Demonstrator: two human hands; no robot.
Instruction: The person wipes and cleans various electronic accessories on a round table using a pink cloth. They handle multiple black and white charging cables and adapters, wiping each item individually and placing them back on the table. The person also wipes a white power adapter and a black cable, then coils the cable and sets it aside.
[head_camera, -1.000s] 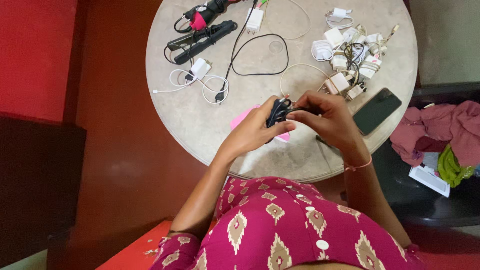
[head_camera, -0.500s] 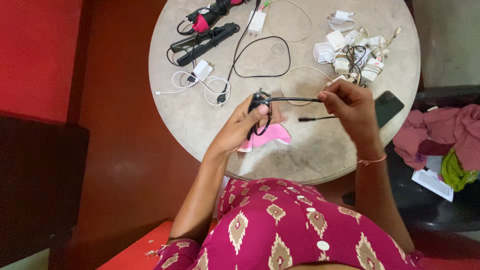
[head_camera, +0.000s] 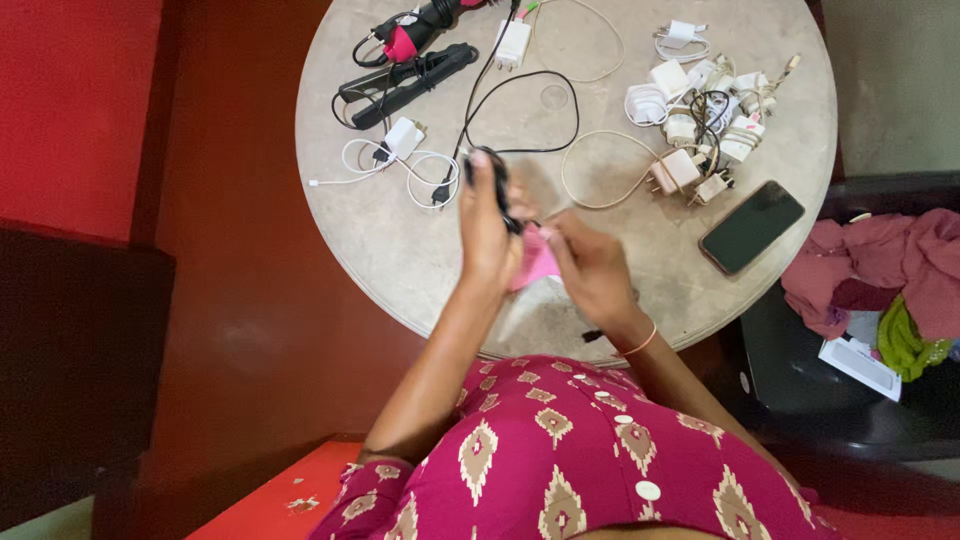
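Centre frame, over the round stone-grey table (head_camera: 400, 250): your left hand (head_camera: 487, 232) grips a coiled, glossy black cable (head_camera: 497, 185). Your right hand (head_camera: 592, 268) pinches its strand; the grip is partly hidden, and a pink item (head_camera: 540, 262) beneath is hard to identify.

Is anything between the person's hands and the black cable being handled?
Nothing visible. The left hand already grips the black cable, and the right hand sits beside it, over a pink object.
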